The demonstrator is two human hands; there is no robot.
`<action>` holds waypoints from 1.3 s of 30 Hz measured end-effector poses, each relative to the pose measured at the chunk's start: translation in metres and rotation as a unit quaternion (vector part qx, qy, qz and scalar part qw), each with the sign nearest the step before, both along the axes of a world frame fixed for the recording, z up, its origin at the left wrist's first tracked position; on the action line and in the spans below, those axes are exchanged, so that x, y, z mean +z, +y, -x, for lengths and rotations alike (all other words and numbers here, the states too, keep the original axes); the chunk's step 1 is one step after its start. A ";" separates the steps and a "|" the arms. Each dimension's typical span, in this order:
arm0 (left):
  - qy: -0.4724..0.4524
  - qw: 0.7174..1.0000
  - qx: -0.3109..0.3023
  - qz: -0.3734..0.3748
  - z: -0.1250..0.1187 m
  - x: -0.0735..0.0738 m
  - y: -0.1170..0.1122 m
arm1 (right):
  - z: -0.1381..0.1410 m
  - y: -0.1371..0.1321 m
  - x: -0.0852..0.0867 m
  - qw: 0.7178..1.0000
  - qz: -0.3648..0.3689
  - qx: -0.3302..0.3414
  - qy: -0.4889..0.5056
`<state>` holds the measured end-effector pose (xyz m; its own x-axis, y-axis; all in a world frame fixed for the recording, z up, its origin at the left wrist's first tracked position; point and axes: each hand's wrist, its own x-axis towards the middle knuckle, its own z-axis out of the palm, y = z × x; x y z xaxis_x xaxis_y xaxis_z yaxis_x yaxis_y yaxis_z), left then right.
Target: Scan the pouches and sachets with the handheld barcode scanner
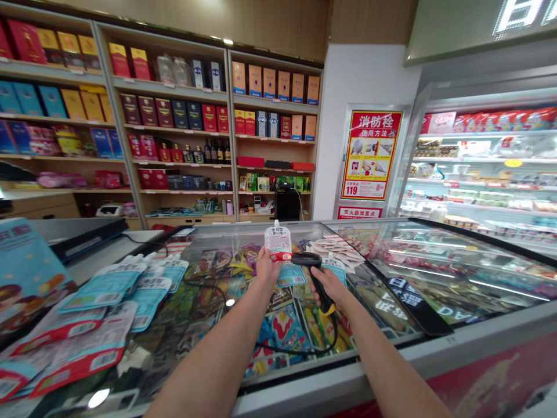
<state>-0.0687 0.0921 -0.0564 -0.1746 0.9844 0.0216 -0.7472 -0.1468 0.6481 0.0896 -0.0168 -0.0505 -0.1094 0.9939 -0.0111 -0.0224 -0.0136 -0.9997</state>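
My left hand (266, 268) is closed on a white spouted pouch (278, 240) with a red lower band, held upright above the glass lid of a chest freezer (456, 342). My right hand (327, 287) grips the handle of a black barcode scanner (311, 266), whose head points left at the pouch's lower edge. The scanner's black cable (296, 350) loops over the glass below my forearms. A blue pouch (290, 274) lies on the lid just under the held one.
Several blue pouches (130, 281) and red-and-white pouches (73, 348) lie spread over the lid at left. More white packets (335, 247) lie beyond the scanner. Shelves of boxed goods (174, 116) fill the back wall; an open cooler (483, 168) stands at right.
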 end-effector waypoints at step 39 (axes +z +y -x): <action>0.168 0.915 0.361 0.071 0.311 0.031 -0.078 | 0.272 0.009 0.017 0.973 0.015 0.228 0.038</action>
<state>-0.3794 0.0136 -0.0257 -0.7872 0.6122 0.0750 -0.2433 -0.4200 0.8743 -0.1826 -0.0080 -0.0338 -0.5402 0.8414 -0.0133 -0.0805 -0.0675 -0.9945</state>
